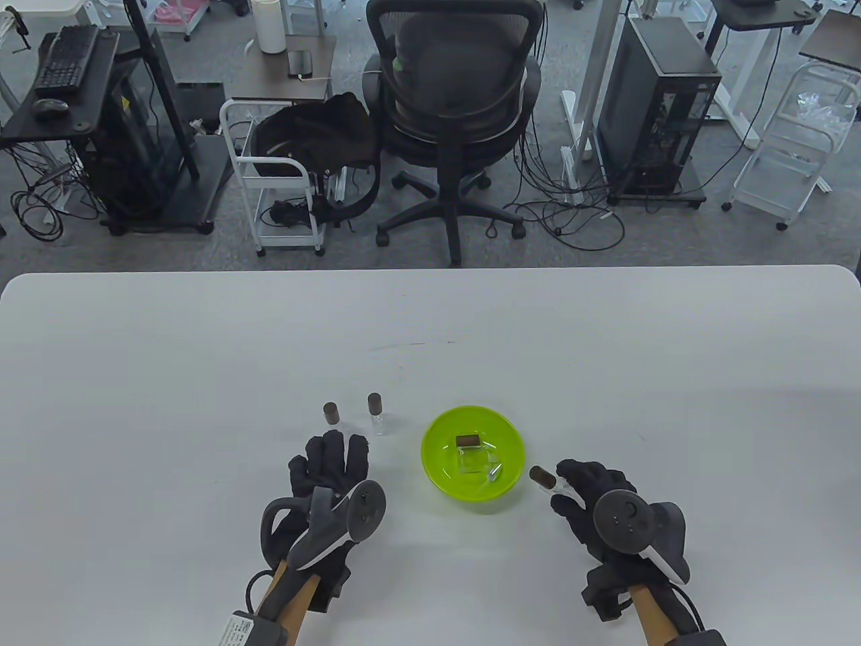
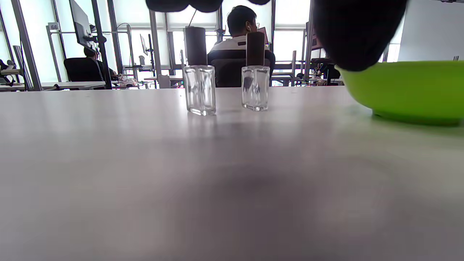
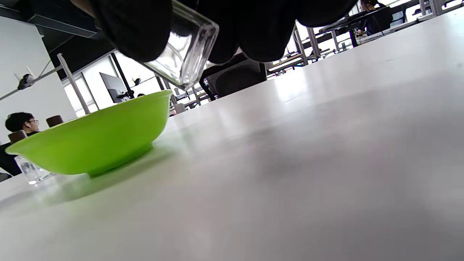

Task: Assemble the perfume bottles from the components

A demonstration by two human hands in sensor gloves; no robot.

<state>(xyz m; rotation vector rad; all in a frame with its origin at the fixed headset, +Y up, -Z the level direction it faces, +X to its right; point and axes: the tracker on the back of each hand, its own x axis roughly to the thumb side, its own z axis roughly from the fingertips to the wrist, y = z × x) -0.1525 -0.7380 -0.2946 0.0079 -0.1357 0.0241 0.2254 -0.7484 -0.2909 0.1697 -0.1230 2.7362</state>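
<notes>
Near the front edge of the white surface [image 1: 202, 350], midway along it, sits a lime-green bowl [image 1: 440, 481]. Inside it lie a clear glass bottle [image 1: 471, 463] with a brown cap [image 1: 467, 441] beside it, plus a small part too blurred to name. To the bowl's left, two assembled perfume bottles stand upright and close together, each clear glass with a dark brown cap: the left bottle [image 1: 330, 412] and the right bottle [image 1: 375, 412]. The left hand [image 1: 327, 471] rests flat just in front of them, fingers straight and spread, holding nothing. To the bowl's right, the right hand [image 1: 592, 498] has its fingers curled around a third capped bottle [image 1: 546, 480], lifted and tilted, with its brown cap pointing toward the bowl. A black tracker is strapped to the back of each gloved hand.
</notes>
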